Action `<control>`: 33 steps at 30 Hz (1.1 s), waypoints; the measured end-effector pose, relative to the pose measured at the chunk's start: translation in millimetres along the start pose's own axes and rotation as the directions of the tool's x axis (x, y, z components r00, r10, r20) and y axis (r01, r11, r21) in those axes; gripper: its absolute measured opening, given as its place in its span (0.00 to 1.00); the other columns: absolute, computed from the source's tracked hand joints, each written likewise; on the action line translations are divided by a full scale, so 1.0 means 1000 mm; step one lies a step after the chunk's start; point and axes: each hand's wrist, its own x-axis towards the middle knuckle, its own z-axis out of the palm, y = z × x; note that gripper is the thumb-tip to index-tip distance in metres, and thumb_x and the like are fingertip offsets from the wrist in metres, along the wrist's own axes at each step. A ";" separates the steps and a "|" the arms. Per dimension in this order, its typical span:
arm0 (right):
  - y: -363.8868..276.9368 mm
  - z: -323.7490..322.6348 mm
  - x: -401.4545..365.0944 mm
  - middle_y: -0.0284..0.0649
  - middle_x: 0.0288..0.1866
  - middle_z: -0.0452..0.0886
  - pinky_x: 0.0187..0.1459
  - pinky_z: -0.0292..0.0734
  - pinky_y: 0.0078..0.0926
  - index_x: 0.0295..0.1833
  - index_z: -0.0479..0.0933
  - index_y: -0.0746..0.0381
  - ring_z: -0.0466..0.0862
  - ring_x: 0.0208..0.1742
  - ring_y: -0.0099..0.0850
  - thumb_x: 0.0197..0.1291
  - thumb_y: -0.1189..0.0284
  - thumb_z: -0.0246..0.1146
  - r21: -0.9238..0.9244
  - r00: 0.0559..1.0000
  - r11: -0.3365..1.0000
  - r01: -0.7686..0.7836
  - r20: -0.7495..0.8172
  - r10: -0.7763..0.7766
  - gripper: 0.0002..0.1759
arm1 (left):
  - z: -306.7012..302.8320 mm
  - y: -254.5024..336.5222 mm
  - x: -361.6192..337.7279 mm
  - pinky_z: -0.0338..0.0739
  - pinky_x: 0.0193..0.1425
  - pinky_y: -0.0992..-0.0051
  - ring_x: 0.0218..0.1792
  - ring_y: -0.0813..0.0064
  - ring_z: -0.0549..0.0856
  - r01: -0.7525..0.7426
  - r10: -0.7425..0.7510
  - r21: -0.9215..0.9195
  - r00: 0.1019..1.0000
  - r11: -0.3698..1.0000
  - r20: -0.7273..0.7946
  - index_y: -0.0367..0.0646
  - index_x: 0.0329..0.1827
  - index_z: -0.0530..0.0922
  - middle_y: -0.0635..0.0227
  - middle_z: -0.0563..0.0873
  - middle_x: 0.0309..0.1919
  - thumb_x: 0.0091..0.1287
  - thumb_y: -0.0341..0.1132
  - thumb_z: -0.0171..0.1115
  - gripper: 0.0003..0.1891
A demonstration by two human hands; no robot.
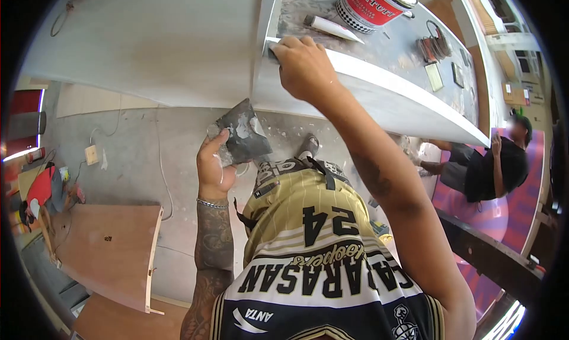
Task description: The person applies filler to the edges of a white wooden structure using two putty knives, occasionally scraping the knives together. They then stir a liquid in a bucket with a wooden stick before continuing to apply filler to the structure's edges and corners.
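My left hand [214, 165] holds a dark, thin square putty board [246, 135] by its left edge, thumb on top. Pale smears of filler cover part of its face. My right hand [305, 67] is closed at the left end of the white panel edge [379, 73]. A small dark flat piece [272, 52] shows beside its fingertips; most of it is hidden by the fingers. Just beyond that hand lies a white tube [333, 28] with a dark cap, near a red and white Polituff can [376, 7].
A large pale panel [160, 44] spans the upper left. A coiled wire [435, 47] lies on the stained surface at right. One person [495, 162] sits at right; another person [47, 189] bends by a wooden board [106, 251]. A cable [163, 168] crosses the floor.
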 end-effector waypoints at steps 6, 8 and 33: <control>-0.009 -0.033 -0.021 0.41 0.51 0.84 0.57 0.72 0.42 0.54 0.82 0.61 0.80 0.56 0.41 0.55 0.79 0.58 0.019 0.968 1.000 -0.009 0.249 0.004 0.19 | -0.015 0.004 0.007 0.84 0.42 0.62 0.45 0.63 0.88 0.039 -0.040 -0.023 0.998 0.999 -0.038 0.40 0.57 0.77 0.63 0.87 0.47 0.67 0.36 0.59 0.17; -0.001 -0.034 -0.016 0.42 0.51 0.84 0.57 0.72 0.44 0.53 0.82 0.61 0.79 0.56 0.43 0.56 0.79 0.57 0.015 0.985 1.000 -0.022 0.174 0.019 0.19 | -0.017 0.005 0.009 0.84 0.46 0.60 0.47 0.62 0.87 0.043 -0.044 -0.028 0.999 0.999 -0.031 0.40 0.58 0.77 0.62 0.86 0.49 0.67 0.36 0.60 0.18; 0.028 -0.007 0.021 0.46 0.53 0.82 0.56 0.74 0.45 0.52 0.81 0.60 0.80 0.57 0.48 0.56 0.79 0.53 -0.021 0.965 0.993 -0.114 0.235 0.115 0.20 | -0.032 -0.003 0.013 0.83 0.38 0.64 0.44 0.66 0.87 0.051 -0.051 0.001 0.998 0.999 -0.033 0.45 0.56 0.78 0.66 0.86 0.47 0.67 0.38 0.59 0.16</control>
